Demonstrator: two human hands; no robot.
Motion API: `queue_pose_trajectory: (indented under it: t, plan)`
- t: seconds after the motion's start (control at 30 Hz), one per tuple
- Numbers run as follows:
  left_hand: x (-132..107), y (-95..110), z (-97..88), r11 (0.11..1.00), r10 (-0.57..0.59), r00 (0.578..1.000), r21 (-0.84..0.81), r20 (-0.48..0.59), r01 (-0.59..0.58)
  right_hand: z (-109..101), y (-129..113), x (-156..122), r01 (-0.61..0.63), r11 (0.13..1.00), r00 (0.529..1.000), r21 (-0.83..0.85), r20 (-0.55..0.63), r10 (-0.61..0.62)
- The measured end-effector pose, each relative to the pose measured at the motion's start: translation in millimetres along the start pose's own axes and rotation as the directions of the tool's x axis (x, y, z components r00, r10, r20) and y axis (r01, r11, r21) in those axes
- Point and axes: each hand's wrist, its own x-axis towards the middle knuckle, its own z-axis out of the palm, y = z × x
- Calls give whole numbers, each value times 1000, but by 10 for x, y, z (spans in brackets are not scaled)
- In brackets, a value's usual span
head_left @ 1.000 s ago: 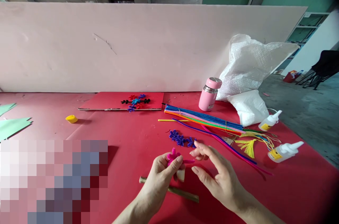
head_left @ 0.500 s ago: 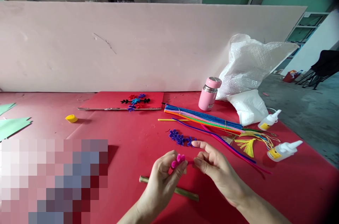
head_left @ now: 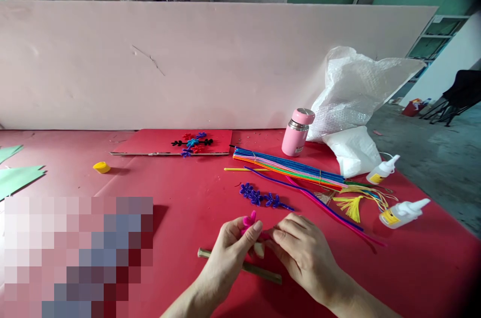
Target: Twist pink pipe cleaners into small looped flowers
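A bright pink pipe-cleaner flower [head_left: 248, 220] is pinched between the thumb and fingers of my left hand [head_left: 231, 250], its looped petals sticking up. My right hand [head_left: 306, 253] is closed on the pink stem just right of the petals; its fingertips are partly hidden. Below both hands a greenish-brown stick [head_left: 263, 273] lies on the red table, with my left hand covering its middle. Just beyond my fingers lie several purple pipe-cleaner flowers [head_left: 256, 196]; the one at the right has a stem.
A bundle of coloured pipe cleaners [head_left: 289, 165] lies behind, with loose purple and pink ones [head_left: 338, 213] to the right. Farther round stand a pink flask [head_left: 296, 135], bubble wrap [head_left: 349, 92] and glue bottles [head_left: 404, 214]. A yellow cap [head_left: 101, 168] sits left.
My right hand has turned over and closed in toward my left, its index finger no longer stretched out. The pink flower has tilted more upright, and the right-hand purple flower's stem is uncovered.
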Motion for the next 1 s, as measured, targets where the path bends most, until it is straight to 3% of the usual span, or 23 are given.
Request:
queue_pose_trajectory:
  t: [0.17,0.23,0.3,0.37,0.43,0.5,0.53,0.57,0.63,0.7,0.77,0.9,1.0]
  plan:
    - [9,35,-26,999,-15,1000,-32,-9,15,-20,-17,5,-6,1000,1000,18,-5,6]
    - [19,52,-42,999,32,999,13,-14,-32,-43,-40,12,-83,989,996,121,17,82]
    - [25,57,-57,998,64,998,15,9,-64,-70,-73,25,-228,914,974,337,88,211]
    - [23,50,-66,997,66,997,-42,51,-64,-86,-106,38,-392,691,920,607,236,314]
    - [12,40,-64,990,51,994,-132,92,-38,-81,-134,43,-496,341,858,799,388,338]
    - [-4,35,-53,972,28,991,-235,130,4,-56,-156,37,-510,7,817,860,482,315]
    - [-12,35,-46,958,18,989,-286,150,26,-39,-166,31,-498,-115,807,859,508,301]
    - [-17,35,-41,942,10,985,-333,171,49,-22,-174,23,-486,-202,803,850,526,280]
    - [-16,37,-36,915,-2,979,-395,202,83,9,-187,7,-478,-295,800,827,549,243]
    - [-2,37,-40,909,-14,980,-406,201,96,37,-190,-7,-476,-312,797,822,553,243]
    - [18,35,-44,911,-9,983,-405,181,83,58,-180,-15,-463,-255,790,849,526,314]
    - [25,4,-15,911,87,983,-412,162,-13,57,-153,7,-439,97,809,893,346,475]
    - [-5,-36,31,930,76,988,-366,135,-22,30,-163,51,-429,300,839,852,254,481]
